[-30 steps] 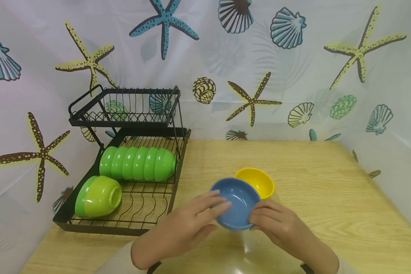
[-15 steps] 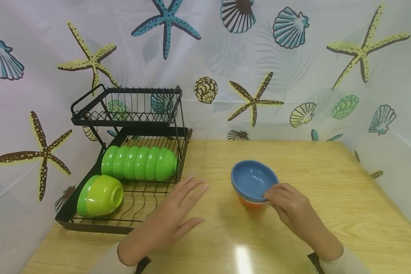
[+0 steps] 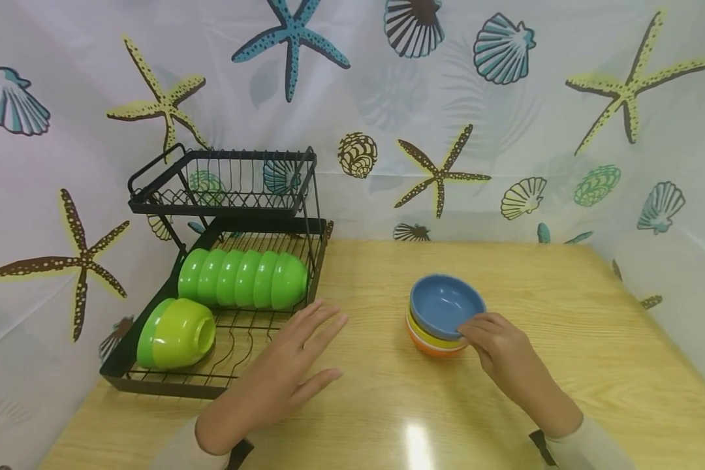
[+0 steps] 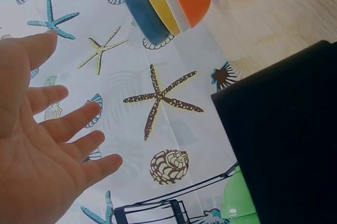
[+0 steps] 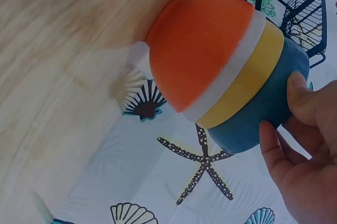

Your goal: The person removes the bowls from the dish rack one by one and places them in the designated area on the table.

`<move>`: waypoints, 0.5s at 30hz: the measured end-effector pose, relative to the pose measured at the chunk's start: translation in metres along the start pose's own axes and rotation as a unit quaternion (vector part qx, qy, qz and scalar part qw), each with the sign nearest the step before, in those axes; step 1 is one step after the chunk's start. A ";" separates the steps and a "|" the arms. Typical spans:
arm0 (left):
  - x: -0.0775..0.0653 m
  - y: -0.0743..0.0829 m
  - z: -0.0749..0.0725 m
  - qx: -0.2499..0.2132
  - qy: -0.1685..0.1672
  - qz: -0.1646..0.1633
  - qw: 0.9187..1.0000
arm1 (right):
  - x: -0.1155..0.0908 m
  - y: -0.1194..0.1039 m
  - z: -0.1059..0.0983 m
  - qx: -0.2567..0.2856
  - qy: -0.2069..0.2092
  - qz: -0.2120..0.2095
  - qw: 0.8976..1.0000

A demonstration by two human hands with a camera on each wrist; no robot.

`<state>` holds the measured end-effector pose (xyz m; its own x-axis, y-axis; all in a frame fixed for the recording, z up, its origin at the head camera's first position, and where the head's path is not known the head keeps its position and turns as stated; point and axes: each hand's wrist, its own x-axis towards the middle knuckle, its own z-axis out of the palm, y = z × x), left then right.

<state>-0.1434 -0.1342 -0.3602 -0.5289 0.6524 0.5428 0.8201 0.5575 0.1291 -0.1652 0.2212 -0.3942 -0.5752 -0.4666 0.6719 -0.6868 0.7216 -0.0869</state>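
My right hand (image 3: 502, 356) pinches the rim of a blue bowl (image 3: 443, 303), thumb and fingers on its near right edge. The blue bowl sits on top of a nested stack. Beneath it show a yellow bowl (image 5: 247, 79), a white bowl (image 5: 229, 66) and, at the bottom, an orange bowl (image 5: 202, 45) standing on the table. Left of the stack, my left hand (image 3: 276, 372) is held over the table with fingers spread and nothing in it. In the left wrist view its palm and extended fingers show, apart from the bowls.
A black two-tier dish rack (image 3: 211, 393) stands on the left of the wooden table (image 3: 593, 365). On its lower tier lie a row of green bowls (image 3: 241, 279) and a pair of lighter green bowls (image 3: 179, 334). A shell-patterned curtain (image 3: 388, 85) surrounds the table.
The blue bowl moved back and right onto the stack, where it now nests over the yellow bowl. My left hand left the blue bowl and moved left; my right hand still pinches its rim.
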 end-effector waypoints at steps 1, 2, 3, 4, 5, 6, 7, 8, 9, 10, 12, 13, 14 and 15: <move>0.000 0.000 0.000 -0.001 0.000 0.000 1.000 | 0.000 0.000 0.001 0.000 -0.005 0.002 1.000; 0.000 0.000 0.001 -0.002 0.001 0.002 1.000 | 0.000 0.001 0.001 0.001 -0.010 0.004 1.000; 0.000 0.000 0.001 -0.003 0.002 0.004 1.000 | 0.000 0.001 0.002 0.002 -0.014 0.004 1.000; 0.000 -0.001 0.002 -0.003 0.002 0.005 1.000 | 0.000 0.002 0.003 0.003 -0.018 0.006 1.000; 0.000 -0.001 0.002 -0.005 0.002 0.005 1.000 | 0.001 0.002 0.003 0.002 -0.021 0.005 1.000; 0.000 -0.001 0.002 -0.006 0.002 0.005 1.000 | 0.001 0.002 0.003 0.002 -0.024 0.006 1.000; 0.000 -0.001 0.002 -0.007 0.003 0.006 1.000 | 0.001 0.003 0.004 0.001 -0.027 0.006 1.000; 0.000 -0.001 0.002 -0.007 0.003 0.006 1.000 | 0.001 0.003 0.004 0.001 -0.031 0.006 1.000; 0.000 -0.001 0.002 -0.006 0.004 0.006 1.000 | 0.001 0.003 0.004 0.000 -0.034 0.006 0.999; 0.000 -0.001 0.002 -0.006 0.003 0.006 1.000 | 0.002 0.003 0.004 -0.001 -0.038 0.006 0.999; 0.000 -0.001 0.002 -0.005 0.001 0.004 1.000 | 0.002 0.004 0.004 -0.001 -0.046 0.006 0.999; 0.000 0.000 0.001 -0.004 0.000 0.004 1.000 | 0.003 0.003 0.004 -0.001 -0.050 0.006 0.999; 0.000 0.000 0.001 -0.004 -0.005 0.001 1.000 | 0.003 0.003 0.004 -0.001 -0.053 0.007 0.999; -0.001 0.000 0.001 -0.004 -0.007 0.000 1.000 | 0.003 0.003 0.003 -0.001 -0.055 0.006 0.998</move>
<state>-0.1436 -0.1341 -0.3617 -0.5315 0.6595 0.5316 0.8221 0.5529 0.1361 -0.1706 0.2199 -0.3947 -0.6297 -0.5110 0.5851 -0.6782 0.7290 -0.0931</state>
